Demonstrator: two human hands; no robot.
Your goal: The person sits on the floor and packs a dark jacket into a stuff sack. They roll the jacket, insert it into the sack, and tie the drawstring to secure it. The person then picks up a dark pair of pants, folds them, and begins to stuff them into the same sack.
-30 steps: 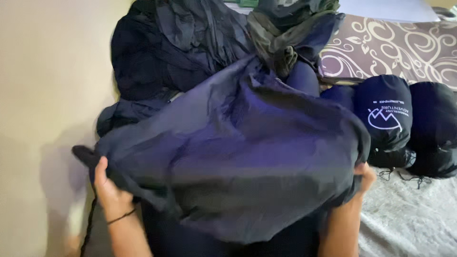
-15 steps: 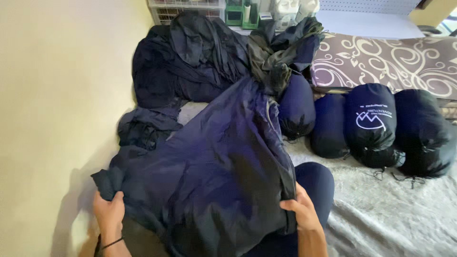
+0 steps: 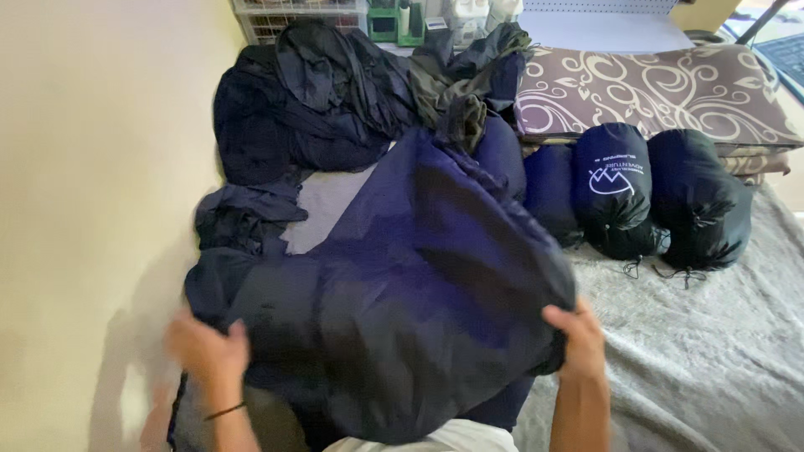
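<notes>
The right hand [image 3: 576, 339] has slid outward; both it and the left hand [image 3: 208, 351] grip the puffy navy nylon sleeping bag [image 3: 402, 293], stretched crosswise between them.

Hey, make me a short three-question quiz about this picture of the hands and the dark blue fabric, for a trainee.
1. True or false: both hands grip the large dark navy quilted fabric bundle.
2. Which surface lies under the packed dark navy stuff sacks? A) grey fleecy blanket B) bare wooden floor C) green mat
3. Fill in: behind the sacks lies a brown cushion with a cream ____ pattern.

Key:
1. True: the left hand holds its left edge, the right hand its right edge.
2. A, the grey fleecy blanket.
3. Swirl.
</notes>
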